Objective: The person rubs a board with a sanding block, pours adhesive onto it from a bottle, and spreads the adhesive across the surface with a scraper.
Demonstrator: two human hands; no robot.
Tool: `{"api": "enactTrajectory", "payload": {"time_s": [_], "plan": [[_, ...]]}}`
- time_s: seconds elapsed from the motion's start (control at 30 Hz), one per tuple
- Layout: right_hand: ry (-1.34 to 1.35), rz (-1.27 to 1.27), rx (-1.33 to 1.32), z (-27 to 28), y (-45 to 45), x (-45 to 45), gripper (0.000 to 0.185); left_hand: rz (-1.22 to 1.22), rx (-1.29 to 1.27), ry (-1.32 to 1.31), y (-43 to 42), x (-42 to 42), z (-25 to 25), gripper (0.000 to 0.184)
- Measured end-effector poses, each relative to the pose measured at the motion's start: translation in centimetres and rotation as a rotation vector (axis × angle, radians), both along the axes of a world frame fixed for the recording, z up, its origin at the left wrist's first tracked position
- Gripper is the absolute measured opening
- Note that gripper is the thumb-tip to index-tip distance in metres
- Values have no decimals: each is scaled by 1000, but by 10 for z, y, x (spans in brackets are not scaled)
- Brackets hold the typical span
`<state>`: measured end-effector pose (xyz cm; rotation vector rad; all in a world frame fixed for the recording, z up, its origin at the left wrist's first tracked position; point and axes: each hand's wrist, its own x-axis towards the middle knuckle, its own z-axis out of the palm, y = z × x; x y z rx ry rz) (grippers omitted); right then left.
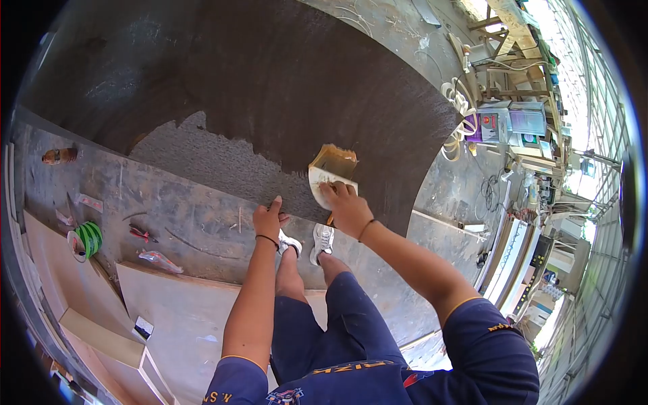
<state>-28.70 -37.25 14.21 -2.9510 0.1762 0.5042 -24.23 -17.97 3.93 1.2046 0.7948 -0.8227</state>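
Observation:
A large board [270, 81] with a dark brown coating fills the upper view. Along its near edge lies a rough grey uncoated patch [209, 158]. My right hand [345, 208] grips a wide spreader [324, 177], white near my fingers and amber at its far edge, which rests on the board beside the grey patch. My left hand [268, 219] is at the board's near edge, with the thumb on top and the other fingers curled at the edge.
On the floor at left are a bottle [59, 156], a green roll [88, 240], red-handled pliers [143, 234] and a plastic packet [160, 261]. Pale wooden panels [175, 297] lie below. Coiled white strips [459, 111] and boxes [526, 120] sit at right.

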Motion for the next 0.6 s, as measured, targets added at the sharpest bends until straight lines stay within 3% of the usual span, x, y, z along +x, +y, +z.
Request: {"api": "enactTrajectory", "payload": {"time_s": [0.07, 0.1, 0.17, 0.27, 0.53, 0.6], "plan": [[110, -91, 150, 40, -14, 20, 52, 6, -22, 16, 1, -3, -6, 34], [-56, -71, 81, 32, -35, 28, 52, 7, -42, 17, 1, -2, -8, 35], [-106, -153, 156, 24, -77, 60, 54, 13, -38, 22, 1, 1, 1, 35], [84, -81, 62, -1, -90, 73, 55, 27, -29, 21, -3, 3, 6, 34], [183, 48, 151, 4, 8, -18, 56, -105, -118, 63, 32, 26, 12, 33], [169, 50, 165, 7, 28, -35, 55, 50, 42, -48, 56, 45, 17, 27]]}}
